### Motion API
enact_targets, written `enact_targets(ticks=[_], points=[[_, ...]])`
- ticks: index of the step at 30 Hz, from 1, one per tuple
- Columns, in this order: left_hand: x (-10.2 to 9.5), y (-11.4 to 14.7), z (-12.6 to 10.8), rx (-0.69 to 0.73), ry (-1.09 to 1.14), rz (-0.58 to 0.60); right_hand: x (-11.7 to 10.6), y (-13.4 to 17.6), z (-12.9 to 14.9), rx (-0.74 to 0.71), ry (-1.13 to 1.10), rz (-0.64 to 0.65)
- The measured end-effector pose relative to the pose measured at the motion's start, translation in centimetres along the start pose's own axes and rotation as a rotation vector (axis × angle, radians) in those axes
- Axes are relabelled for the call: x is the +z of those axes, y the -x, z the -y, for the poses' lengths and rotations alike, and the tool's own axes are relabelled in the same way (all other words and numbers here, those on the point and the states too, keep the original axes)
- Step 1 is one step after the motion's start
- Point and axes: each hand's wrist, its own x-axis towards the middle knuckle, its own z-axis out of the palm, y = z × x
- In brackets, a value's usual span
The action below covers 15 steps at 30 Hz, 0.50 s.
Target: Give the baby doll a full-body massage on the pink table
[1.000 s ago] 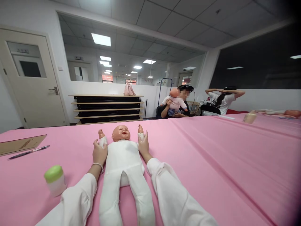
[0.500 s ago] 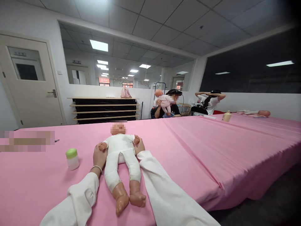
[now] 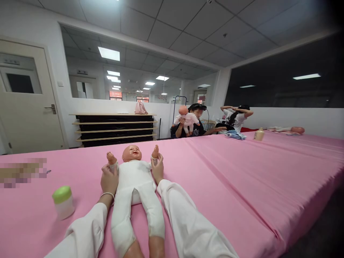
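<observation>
A baby doll point(image 3: 135, 179) with a white cloth body lies on its back on the pink-covered table, head away from me and feet toward me. My left hand point(image 3: 109, 181) is closed around the doll's arm on the left, and that small plastic hand points up above my fingers. On the other side my right hand point(image 3: 158, 169) grips the opposite arm near the wrist, with its little hand raised too. The lower feet of the doll run out of view at the bottom edge.
A green-lidded jar point(image 3: 63, 202) stands left of the doll on the pink tablecloth point(image 3: 215, 172). Farther right are a beige bottle point(image 3: 258, 134), a blue cloth point(image 3: 235, 134) and another doll point(image 3: 297, 130). Across the table, a person point(image 3: 197, 122) holds a doll; another person point(image 3: 238, 118) sits behind.
Both my hands have lifted the doll's arms, so its hands now point upward. The view has come nearer to the doll. Across the table, a blue cloth now lies on the tabletop.
</observation>
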Motion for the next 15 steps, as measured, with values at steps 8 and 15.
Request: enact_targets(ticks=[8,15], points=[[2.9,-4.1,1.3,0.182,-0.051,0.004,2.8,-3.1,-3.2,0.044,0.034,0.113],[3.7,-5.3,1.9,0.013,-0.177,0.249,3.4,-3.4,-5.7,0.291,0.138,0.187]])
